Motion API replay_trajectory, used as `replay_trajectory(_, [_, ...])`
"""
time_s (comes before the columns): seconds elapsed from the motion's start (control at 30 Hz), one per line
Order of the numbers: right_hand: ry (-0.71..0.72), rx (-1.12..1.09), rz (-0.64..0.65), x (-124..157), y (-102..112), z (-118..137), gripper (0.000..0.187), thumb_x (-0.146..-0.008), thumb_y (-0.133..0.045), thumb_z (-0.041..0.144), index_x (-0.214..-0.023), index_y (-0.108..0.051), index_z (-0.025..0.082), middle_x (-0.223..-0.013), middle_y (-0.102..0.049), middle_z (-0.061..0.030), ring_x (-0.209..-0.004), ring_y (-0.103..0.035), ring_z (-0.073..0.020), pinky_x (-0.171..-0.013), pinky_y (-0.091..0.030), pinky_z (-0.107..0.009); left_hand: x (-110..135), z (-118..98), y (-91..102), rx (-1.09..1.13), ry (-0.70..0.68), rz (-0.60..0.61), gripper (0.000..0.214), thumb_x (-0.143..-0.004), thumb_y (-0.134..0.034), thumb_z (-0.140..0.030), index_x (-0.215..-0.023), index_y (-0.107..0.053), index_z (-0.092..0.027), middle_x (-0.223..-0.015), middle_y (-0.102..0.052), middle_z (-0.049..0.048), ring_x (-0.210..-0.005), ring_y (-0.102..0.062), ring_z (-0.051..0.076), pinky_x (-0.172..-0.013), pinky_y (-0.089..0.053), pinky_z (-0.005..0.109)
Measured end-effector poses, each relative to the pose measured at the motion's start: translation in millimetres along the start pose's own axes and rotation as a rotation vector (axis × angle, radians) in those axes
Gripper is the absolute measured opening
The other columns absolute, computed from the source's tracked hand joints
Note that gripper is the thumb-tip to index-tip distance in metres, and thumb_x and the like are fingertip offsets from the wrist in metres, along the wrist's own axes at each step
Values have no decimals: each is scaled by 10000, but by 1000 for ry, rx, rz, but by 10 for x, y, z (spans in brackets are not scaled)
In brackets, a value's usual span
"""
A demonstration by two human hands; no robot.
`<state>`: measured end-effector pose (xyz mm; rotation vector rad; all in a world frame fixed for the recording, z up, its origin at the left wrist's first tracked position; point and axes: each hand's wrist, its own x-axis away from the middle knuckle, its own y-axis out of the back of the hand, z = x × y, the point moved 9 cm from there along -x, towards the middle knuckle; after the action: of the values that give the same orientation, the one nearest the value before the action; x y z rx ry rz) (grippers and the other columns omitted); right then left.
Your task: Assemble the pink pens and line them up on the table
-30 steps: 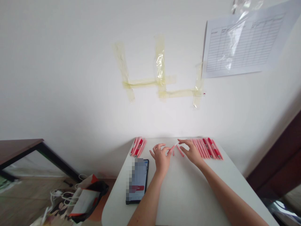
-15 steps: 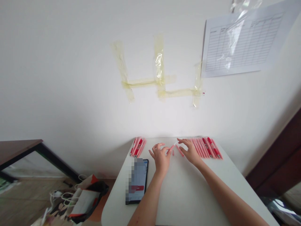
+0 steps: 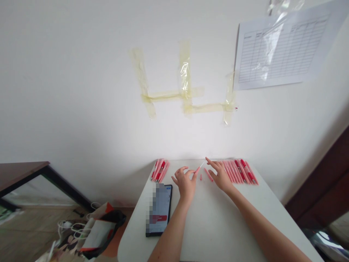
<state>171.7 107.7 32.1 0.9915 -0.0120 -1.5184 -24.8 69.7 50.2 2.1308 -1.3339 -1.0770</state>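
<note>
Between thumb and forefinger, my left hand (image 3: pixel 185 182) pinches the pink front part of a pen (image 3: pixel 196 170). A thin white refill (image 3: pixel 202 164) sticks out of it, slanting up and to the right. The forefinger of my right hand (image 3: pixel 219 175) is at the refill's far end, apparently touching it; its other fingers are spread and its thumb is apart. On the table between my hands lie a pink pen barrel (image 3: pixel 208 174) and a small pink pen piece (image 3: pixel 201 177).
Several pink and red pens (image 3: pixel 240 171) lie in a row at the table's back right, and a smaller group of pens (image 3: pixel 159 171) at the back left. A phone (image 3: pixel 160 211) rests beside my left forearm. The white table (image 3: pixel 215 222) meets the wall.
The right forefinger and the refill's far end have risen slightly. My left hand has shifted a little to the left, still pinching the pen part.
</note>
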Motion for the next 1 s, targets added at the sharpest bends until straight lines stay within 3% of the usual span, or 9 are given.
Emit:
replay_trajectory(0.37, [-11, 19, 14, 12, -42, -59, 579, -928, -477, 232, -1487, -475, 380, -1222, -602, -70, -1167, -512, -282, -1052, -433, -515, -1, 22, -13, -2, 15, 12, 134, -860, -666, -303, -930, -778, -325, -1291, -609, 55, -1306, -450, 305, -1159, -151, 748])
replay_trajectory(0.57, [-7, 50, -29, 3, 19, -61, 676, -929, -487, 230, -1570, -314, 362, -1245, -598, -74, -1165, -509, -291, -1049, -431, -543, -15, 67, -6, -21, 37, -6, 147, -865, -649, -272, -940, -770, -308, -1281, -608, 57, -1301, -465, 306, -1157, -192, 733])
replay_trajectory(0.63, [7, 112, -44, 7, 47, -48, 565, -928, -509, 236, -1482, -474, 337, -1222, -611, -87, -1154, -509, -305, -1039, -432, -553, -22, 101, -1, -54, 61, -13, 148, -868, -635, -257, -932, -766, -284, -1281, -603, 67, -1303, -465, 312, -1155, -207, 724])
replay_trajectory(0.73, [52, 233, -24, 26, 51, 24, 287, -923, -571, 259, -1169, -712, 301, -1189, -627, -100, -1160, -498, -327, -1025, -429, -559, -26, 133, 21, -133, 77, -31, 151, -871, -615, -259, -905, -762, -252, -1274, -603, 85, -1291, -470, 320, -1143, -230, 715])
replay_trajectory(0.83, [95, 321, 30, 51, 23, 142, 139, -918, -628, 288, -979, -752, 280, -1168, -637, -92, -1158, -495, -319, -1021, -419, -550, -26, 151, 33, -220, 81, -43, 176, -877, -599, -283, -868, -767, -230, -1256, -614, 98, -1266, -479, 324, -1133, -248, 703])
replay_trajectory(1.0, [126, 397, 126, 86, -53, 321, 73, -892, -685, 282, -866, -753, 274, -1165, -643, -67, -1174, -489, -298, -1063, -372, -543, -28, 189, -9, -305, 79, -30, 231, -889, -570, -306, -838, -777, -216, -1263, -618, 110, -1257, -473, 330, -1127, -270, 678])
